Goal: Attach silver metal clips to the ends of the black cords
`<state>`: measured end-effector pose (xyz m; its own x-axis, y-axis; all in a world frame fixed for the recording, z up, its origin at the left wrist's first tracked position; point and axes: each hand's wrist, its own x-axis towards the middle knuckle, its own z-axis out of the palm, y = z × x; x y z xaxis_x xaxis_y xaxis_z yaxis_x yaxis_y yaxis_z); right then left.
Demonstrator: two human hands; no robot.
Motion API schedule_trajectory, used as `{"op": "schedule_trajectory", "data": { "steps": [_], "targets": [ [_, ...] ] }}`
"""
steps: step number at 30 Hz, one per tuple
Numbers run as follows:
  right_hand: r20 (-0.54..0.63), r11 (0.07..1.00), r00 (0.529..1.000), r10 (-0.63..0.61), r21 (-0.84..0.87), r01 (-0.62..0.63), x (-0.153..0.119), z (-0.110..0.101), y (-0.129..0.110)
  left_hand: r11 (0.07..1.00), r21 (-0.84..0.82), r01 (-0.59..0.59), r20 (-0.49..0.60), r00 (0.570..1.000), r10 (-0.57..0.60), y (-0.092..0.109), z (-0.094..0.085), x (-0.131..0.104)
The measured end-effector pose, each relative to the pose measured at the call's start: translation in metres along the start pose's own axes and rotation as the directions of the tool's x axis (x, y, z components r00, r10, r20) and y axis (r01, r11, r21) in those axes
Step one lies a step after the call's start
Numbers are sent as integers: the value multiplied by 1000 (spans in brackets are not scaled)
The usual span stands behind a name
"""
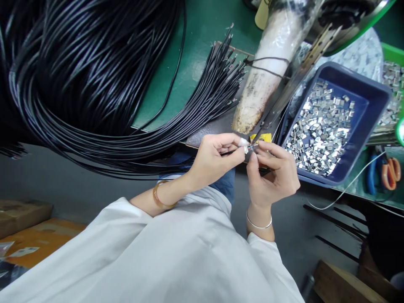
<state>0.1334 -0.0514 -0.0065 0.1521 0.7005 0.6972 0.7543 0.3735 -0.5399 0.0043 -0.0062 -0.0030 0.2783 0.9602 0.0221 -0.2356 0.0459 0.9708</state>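
Note:
My left hand [217, 158] pinches the end of a black cable, with white coverings on its thumb and finger tips. Close beside it, my right hand [273, 170] has its thumb and fingers together at the thin wires of the cable end; anything else in that pinch is too small to name. Just above the fingertips, the dark tip of a soldering-iron-like tool [268, 120] points down beside a yellow piece [263, 137]. A thick bundle of black cables [176, 126] curves in from the left, its stripped ends fanned out above my left hand.
A dark blue tray [362, 101] of small silvery metal pieces [322, 126] stands to the right. A white plastic-wrapped column [265, 71] rises behind the hands. Orange-handled pliers [390, 172] lie at the right edge of the green table [195, 54]. Cardboard boxes [44, 240] are lower left.

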Motion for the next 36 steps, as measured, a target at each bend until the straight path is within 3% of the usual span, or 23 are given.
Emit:
{"op": "schedule_trajectory", "data": {
  "steps": [17,24,30,36],
  "targets": [
    [2,997,999,-35,-71,35,0,2,1,998,27,64,-11,998,-63,7,0,4],
    [-20,999,999,-34,-38,33,2,2,-3,998,60,9,-24,1000,-8,8,0,1],
    [-35,999,999,-35,-31,34,-4,3,-4,999,2,45,91,995,-45,1,-6,0],
    [16,1000,1000,4,-1,-4,-1,1,-4,996,72,61,98,993,-67,2,-6,-2]
  ]
}}
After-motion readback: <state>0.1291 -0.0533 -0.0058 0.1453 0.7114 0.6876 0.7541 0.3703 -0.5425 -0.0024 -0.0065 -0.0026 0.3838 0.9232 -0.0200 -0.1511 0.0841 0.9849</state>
